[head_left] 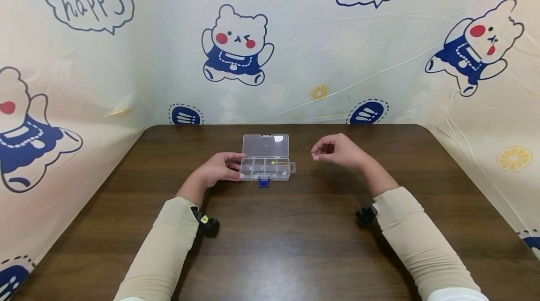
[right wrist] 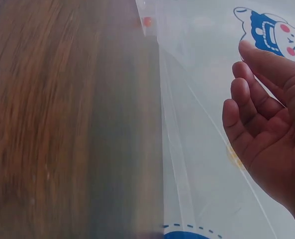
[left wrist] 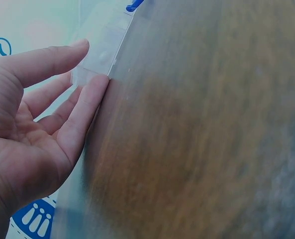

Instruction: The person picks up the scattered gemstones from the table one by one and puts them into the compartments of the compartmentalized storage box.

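A small clear plastic compartment box (head_left: pixel 276 179) lies on the table with its lid (head_left: pixel 265 145) raised at the back. A blue latch (head_left: pixel 264 183) sits at its front. Inside are a yellow bead (head_left: pixel 273 163), tiny orange pieces (right wrist: pixel 147 21) and some pale bits too small to identify. My left hand (head_left: pixel 221 167) grips the box's left end, thumb near the front corner and fingers toward the back. In the left wrist view its fingertips meet the box's edge. To the right of the box, apart from it, hovers my right hand (head_left: pixel 337 150), fingers loosely curled, nothing visible between them.
The brown wooden table (head_left: pixel 270 235) has its far edge just behind the box. A patterned cloth (head_left: pixel 295 57) with bears hangs behind and at both sides. Dark cameras are strapped to the left wrist (head_left: pixel 208 226) and the right wrist (head_left: pixel 366 215).
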A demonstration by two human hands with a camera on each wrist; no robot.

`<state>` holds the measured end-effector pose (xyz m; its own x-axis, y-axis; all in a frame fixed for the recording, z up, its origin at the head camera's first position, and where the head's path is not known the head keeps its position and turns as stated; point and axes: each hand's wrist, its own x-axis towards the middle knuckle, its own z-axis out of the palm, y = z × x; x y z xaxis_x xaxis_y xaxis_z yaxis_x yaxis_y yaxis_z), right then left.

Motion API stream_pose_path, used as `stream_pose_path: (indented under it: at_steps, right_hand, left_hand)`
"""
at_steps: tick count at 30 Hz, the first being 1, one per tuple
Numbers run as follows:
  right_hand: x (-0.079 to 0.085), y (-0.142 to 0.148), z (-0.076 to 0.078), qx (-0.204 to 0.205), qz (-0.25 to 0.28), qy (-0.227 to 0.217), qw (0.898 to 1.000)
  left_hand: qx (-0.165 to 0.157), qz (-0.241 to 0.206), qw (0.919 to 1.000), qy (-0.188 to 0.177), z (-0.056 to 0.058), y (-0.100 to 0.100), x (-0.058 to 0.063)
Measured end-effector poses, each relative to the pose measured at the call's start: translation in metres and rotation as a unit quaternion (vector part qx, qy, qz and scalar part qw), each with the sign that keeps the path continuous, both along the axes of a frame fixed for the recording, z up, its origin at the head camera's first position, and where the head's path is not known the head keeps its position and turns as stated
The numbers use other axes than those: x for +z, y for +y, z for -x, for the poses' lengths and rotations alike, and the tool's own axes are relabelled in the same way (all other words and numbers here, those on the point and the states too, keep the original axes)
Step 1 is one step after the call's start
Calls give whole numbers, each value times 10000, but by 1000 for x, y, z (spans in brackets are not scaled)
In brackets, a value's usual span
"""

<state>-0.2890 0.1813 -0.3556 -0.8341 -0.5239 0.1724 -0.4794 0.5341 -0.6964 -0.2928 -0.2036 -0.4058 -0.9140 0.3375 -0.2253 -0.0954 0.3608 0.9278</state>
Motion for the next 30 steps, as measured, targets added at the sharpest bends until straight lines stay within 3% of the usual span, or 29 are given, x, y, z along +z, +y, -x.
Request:
stream_pose_path:
  at_steps: [30]
  right_hand:
    - [-5, -57, -4, 445, 482, -174, 9977]
  left_hand:
    - [-7, -60, 10000, 34, -3, 0, 1]
